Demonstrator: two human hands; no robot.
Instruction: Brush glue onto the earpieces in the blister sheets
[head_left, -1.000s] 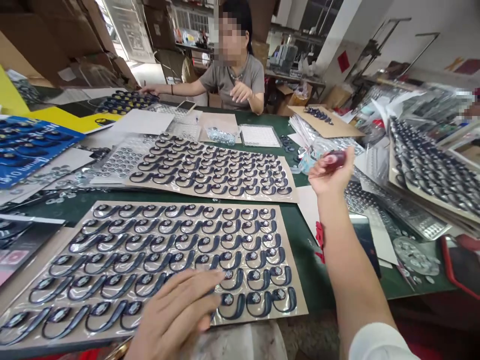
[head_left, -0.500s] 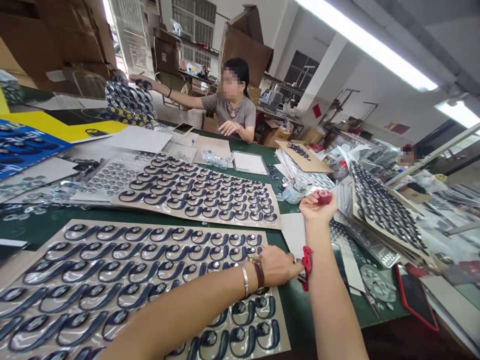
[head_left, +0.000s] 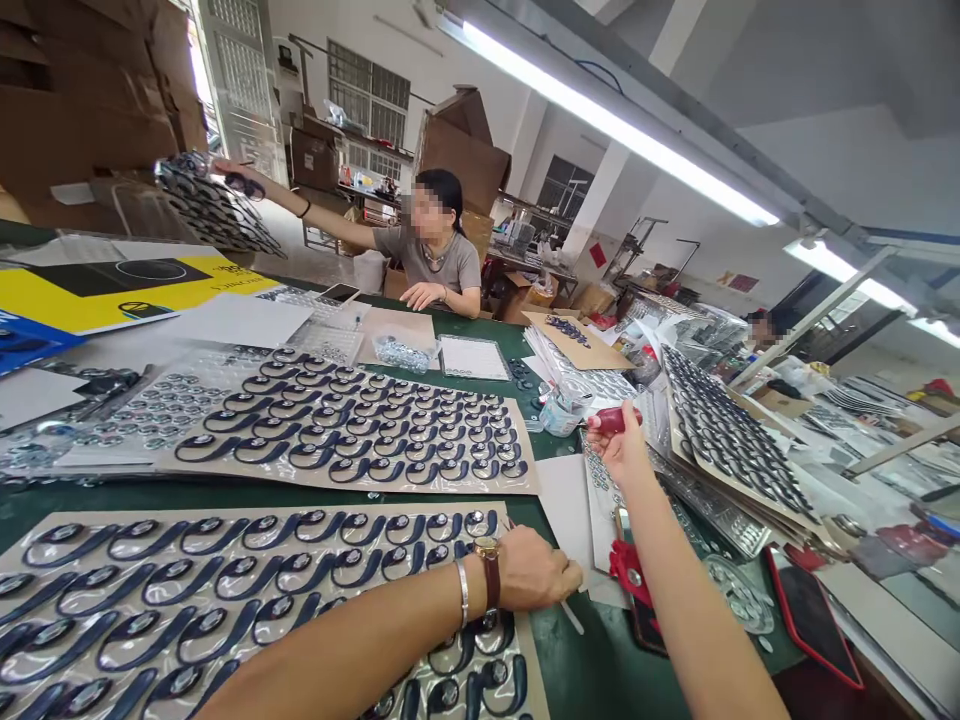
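Note:
My right hand is raised over the table's right side, closed round a small dark red tool. My left hand, with a watch and bangle on its wrist, rests at the right edge of the near cardboard sheet covered in dark ear-hook parts under clear blisters. Its fingers are curled and pinch a thin white stick lying on the green table. A second sheet of ear-hooks lies farther out.
A person in a grey shirt sits across the table and lifts another sheet at the far left. Stacked sheets slope at the right. A red-edged phone lies near the right edge. Yellow and blue cards sit at the left.
My view has tilted upward. My left hand slid from the sheet's bottom to its right edge. My right hand with the red tool drifted slightly left. The person opposite lifted a sheet higher.

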